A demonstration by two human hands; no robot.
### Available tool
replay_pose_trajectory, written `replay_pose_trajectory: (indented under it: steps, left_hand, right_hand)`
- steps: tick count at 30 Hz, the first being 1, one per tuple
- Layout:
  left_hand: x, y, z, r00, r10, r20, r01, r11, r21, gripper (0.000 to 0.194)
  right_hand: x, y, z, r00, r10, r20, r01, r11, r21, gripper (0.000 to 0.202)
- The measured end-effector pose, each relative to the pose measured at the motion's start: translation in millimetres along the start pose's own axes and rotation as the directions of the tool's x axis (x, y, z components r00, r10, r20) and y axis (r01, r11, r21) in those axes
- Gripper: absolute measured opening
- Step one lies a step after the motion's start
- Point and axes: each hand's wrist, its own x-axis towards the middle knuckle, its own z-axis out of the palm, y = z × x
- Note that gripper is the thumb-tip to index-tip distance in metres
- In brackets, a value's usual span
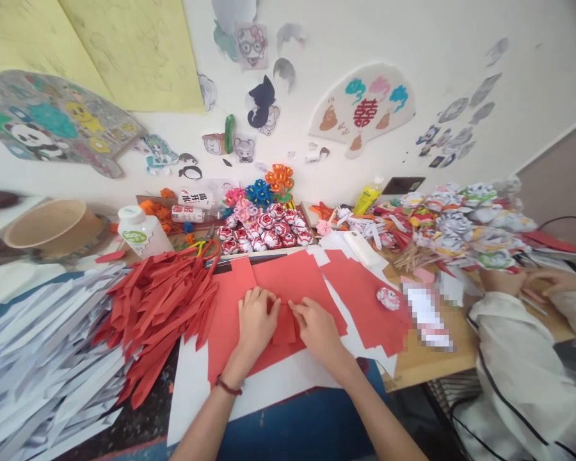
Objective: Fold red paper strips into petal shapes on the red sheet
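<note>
A small red paper piece (285, 328) lies over a stack of large red paper sheets (292, 272). My left hand (256, 321), with a dark red bead bracelet at its wrist, pinches the upper left edge of this piece between thumb and fingers. Opposite it, my right hand (317, 331) is closed at the piece's upper right edge, thumb and forefinger together. White paper (194, 384) shows under the red sheets. To the left are a pile of folded red paper strips (160, 307) and a heap of folded white strips (62, 358).
Behind the sheets stand red-and-white paper flowers (266, 230), scissors (206, 246) and a white bottle (144, 234). A glue bottle (368, 195) is farther right. At the right, a co-worker's sleeve (504, 326) and hands sit near paper flowers (470, 221).
</note>
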Motion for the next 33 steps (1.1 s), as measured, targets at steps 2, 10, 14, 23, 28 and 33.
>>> replay_pose_trajectory:
  steps: [2, 10, 14, 23, 28, 33]
  left_hand:
    - [2, -3, -2.3, 1.000, 0.002, 0.029, 0.001, 0.992, -0.127, 0.016]
    - [4, -13, -11.4, 0.989, 0.138, 0.049, -0.097, 0.871, -0.481, 0.020]
    - [0, -15, -22.6, 0.978, 0.169, 0.122, -0.071, 0.821, -0.567, 0.028]
    - [-50, -23, -40.5, 0.987, -0.078, 0.137, 0.131, 0.891, -0.435, 0.034]
    - [-40, -21, -38.2, 0.986, -0.145, 0.087, 0.168, 0.786, -0.595, 0.035]
    - [-10, -29, -51.1, 0.996, -0.023, 0.092, 0.050, 0.950, -0.307, 0.023]
  right_hand:
    - [8, 6, -4, 0.998, 0.037, -0.058, -0.026, 0.981, 0.190, 0.024]
    - [30, 14, -4, 0.998, -0.025, 0.062, -0.031, 0.645, 0.764, 0.031]
    - [22, 9, -3, 1.000, 0.022, -0.017, 0.002, 0.551, 0.834, 0.035]
    - [-2, -9, -2, 0.900, 0.366, -0.236, 0.043, 0.466, 0.884, 0.040]
    - [-16, -12, 1, 0.903, 0.392, -0.176, -0.015, 0.439, 0.899, 0.034]
    - [-23, 9, -6, 0.977, 0.208, -0.049, -0.087, 0.597, 0.798, 0.035]
